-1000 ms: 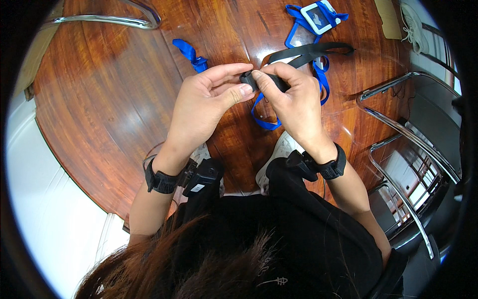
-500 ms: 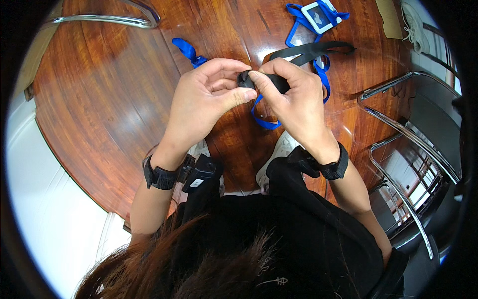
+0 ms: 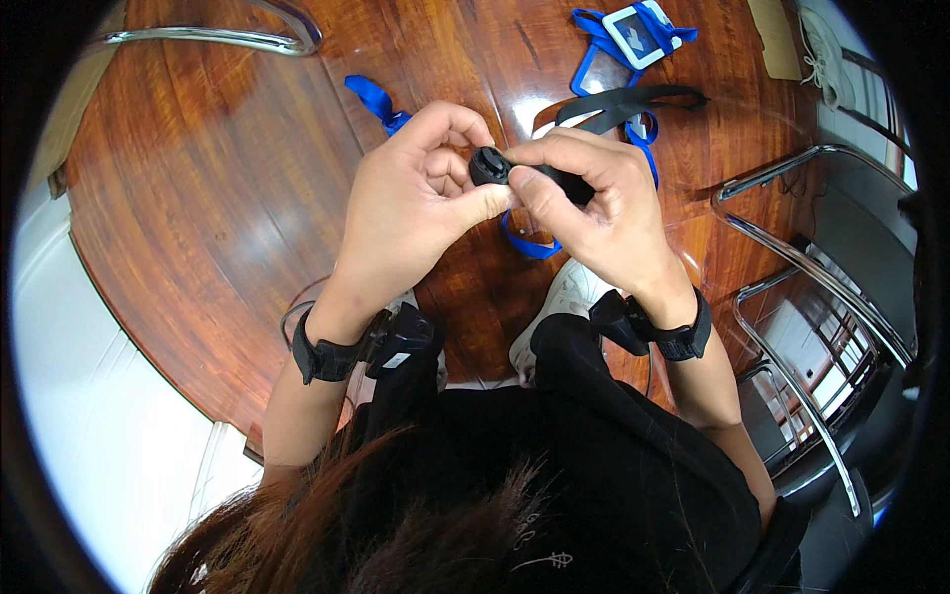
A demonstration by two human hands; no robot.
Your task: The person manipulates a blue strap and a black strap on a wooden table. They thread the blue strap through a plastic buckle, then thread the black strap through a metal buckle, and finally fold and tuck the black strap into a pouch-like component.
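A small rounded black piece [image 3: 490, 167], which looks like a plastic clip or buckle, sits between both hands above the wooden surface. My left hand [image 3: 421, 188] is closed on its left side, with the thumb below and fingertips above. My right hand [image 3: 604, 203] pinches its right edge between thumb and forefinger. More black material shows inside the right hand. A flat black strap [image 3: 643, 97] stretches away just beyond the right hand; whether it joins the piece is hidden. Under the hands a loop of blue ribbon [image 3: 534, 247] lies on the surface.
A white-framed badge holder [image 3: 638, 36] wrapped in blue lanyard lies at the far right. Another blue ribbon end [image 3: 371, 97] lies beyond the left hand. Chrome-framed chairs [image 3: 792, 252] stand on the right, a chrome bar [image 3: 213, 38] at the far left, a white shoe [image 3: 827, 64] far right.
Both hands have shifted slightly, the right one to the right and toward me. The black piece has turned so more of its end face shows, and the right fingers cover less of it.
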